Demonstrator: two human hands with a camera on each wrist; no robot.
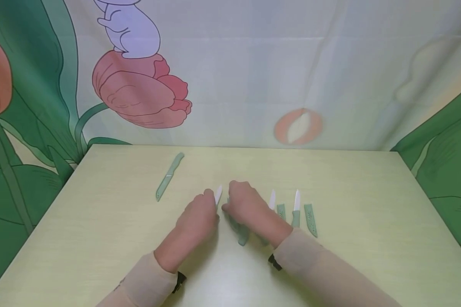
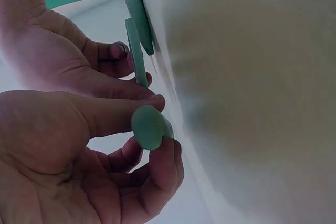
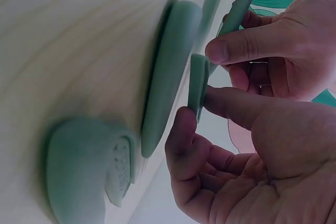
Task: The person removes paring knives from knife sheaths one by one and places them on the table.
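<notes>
My left hand (image 1: 199, 218) grips the green handle (image 2: 148, 128) of a small paring knife, thumb and fingers curled round it. Its white blade (image 1: 218, 194) points up and away. Just to the right, my right hand (image 1: 247, 205) pinches a flat green blade sheath (image 3: 197, 83) between thumb and fingers. In the head view that hand mostly covers the sheath. Below the right hand lies another green knife handle (image 1: 243, 237) on the table, the rest of that knife hidden by the hand.
Farther right lie two bare paring knives with white blades (image 1: 272, 199) (image 1: 297, 199) and two green sheaths (image 1: 281, 211) (image 1: 310, 220). A sheathed knife (image 1: 170, 175) rests at the back left of the table (image 1: 111, 221). A printed curtain (image 1: 230, 76) hangs behind.
</notes>
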